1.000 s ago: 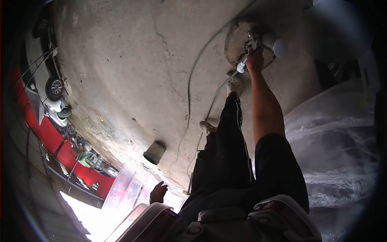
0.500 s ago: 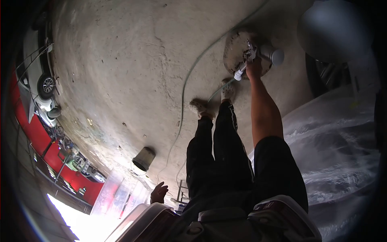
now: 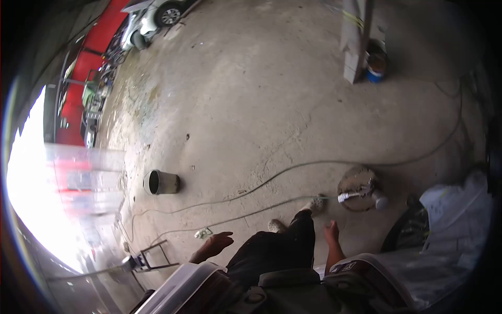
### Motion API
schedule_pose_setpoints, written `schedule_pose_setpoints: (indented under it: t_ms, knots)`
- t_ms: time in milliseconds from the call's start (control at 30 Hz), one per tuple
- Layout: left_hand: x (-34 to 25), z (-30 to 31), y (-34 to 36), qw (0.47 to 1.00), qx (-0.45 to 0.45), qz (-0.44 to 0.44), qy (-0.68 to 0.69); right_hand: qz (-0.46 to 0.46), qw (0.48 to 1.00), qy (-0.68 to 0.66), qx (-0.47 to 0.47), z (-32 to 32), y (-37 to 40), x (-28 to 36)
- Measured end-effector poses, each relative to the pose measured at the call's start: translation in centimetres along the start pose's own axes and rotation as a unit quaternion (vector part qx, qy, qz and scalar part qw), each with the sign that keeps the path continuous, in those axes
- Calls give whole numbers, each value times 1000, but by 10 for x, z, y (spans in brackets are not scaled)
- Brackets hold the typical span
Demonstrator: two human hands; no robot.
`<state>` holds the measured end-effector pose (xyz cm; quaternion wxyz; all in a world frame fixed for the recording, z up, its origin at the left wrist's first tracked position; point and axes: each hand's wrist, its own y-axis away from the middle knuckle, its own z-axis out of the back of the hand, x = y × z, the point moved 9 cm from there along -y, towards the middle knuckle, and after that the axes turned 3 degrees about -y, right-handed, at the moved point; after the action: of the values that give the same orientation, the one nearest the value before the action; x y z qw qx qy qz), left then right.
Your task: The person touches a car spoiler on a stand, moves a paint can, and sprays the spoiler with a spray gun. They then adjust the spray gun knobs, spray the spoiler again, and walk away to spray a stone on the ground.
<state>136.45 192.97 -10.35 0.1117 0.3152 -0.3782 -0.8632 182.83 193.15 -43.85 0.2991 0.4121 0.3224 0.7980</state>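
Note:
My left hand (image 3: 218, 242) is held out low in front of me, with its fingers stretched and nothing in it. My right hand (image 3: 331, 230) hangs at the lower right, its fingers small and blurred. Beyond my right hand, a spray gun (image 3: 380, 201) with a pale cup lies on a round, stained stool or drum top (image 3: 357, 183). A white fitting (image 3: 344, 197) joins it to a thin hose (image 3: 251, 212) running left over the floor.
A bucket (image 3: 168, 182) lies on its side at left. A metal frame (image 3: 157, 255) stands lower left. A post (image 3: 356, 42) and blue-based container (image 3: 374, 76) are at upper right. A wheel (image 3: 405, 227) and plastic sheeting (image 3: 449, 209) lie right; cars are upper left.
My right hand has let go of the spray gun and drawn back towards me. The view has turned, showing more floor, the post and the hoses. My left hand reaches further out.

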Motion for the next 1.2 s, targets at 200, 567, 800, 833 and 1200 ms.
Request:
schedule_pose_setpoints:
  t_ms: [200, 567, 800, 833, 1200]
  knots:
    - [88, -55, 61, 992, -78, 61, 79, 412, 889, 169, 107, -97, 61, 89]
    - [222, -149, 188, 948, -167, 165, 214, 356, 663, 359, 552, -225, 309, 231]
    - [259, -257, 239, 875, -198, 296, 328, 446, 621, 343, 545, -187, 253, 251]
    - [246, -276, 243, 889, -159, 304, 305, 404, 649, 352, 540, -178, 222, 245]
    - [135, -488, 219, 801, -42, 312, 509, 300, 775, 409, 376, -136, 169, 289]
